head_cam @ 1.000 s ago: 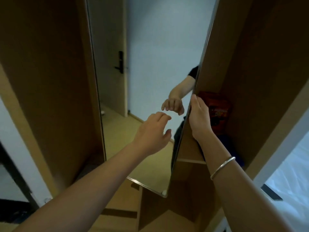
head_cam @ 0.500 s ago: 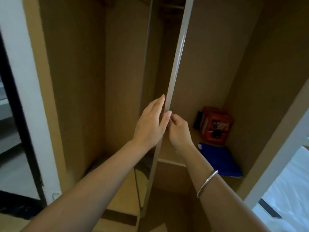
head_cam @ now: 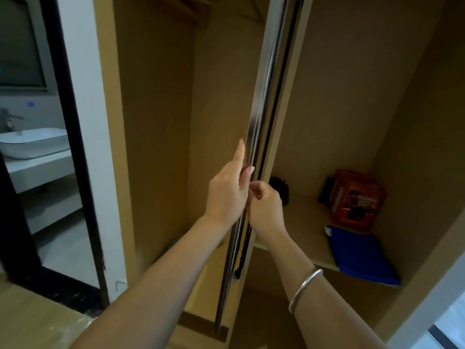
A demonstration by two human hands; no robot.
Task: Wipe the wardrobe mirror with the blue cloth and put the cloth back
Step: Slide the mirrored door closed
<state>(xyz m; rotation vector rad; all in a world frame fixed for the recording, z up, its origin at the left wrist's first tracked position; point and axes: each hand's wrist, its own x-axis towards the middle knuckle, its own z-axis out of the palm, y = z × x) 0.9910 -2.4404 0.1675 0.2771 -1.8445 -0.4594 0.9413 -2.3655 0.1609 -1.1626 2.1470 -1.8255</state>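
Your left hand [head_cam: 227, 191] lies flat with straight fingers against the near side of the wardrobe mirror [head_cam: 261, 117], which stands edge-on to you as a thin metal strip running from above your hands down toward the floor. Your right hand [head_cam: 264, 207], just beside the left and touching it, curls its fingers round that same edge from the other side. Well to the right of and below your right hand, the blue cloth [head_cam: 362, 255] lies folded on the wooden shelf [head_cam: 304, 222], with a red box [head_cam: 354, 197] just behind it. Far to the left of your left hand, a dark-framed doorway shows a white basin [head_cam: 32, 142] on a bench [head_cam: 37, 167].
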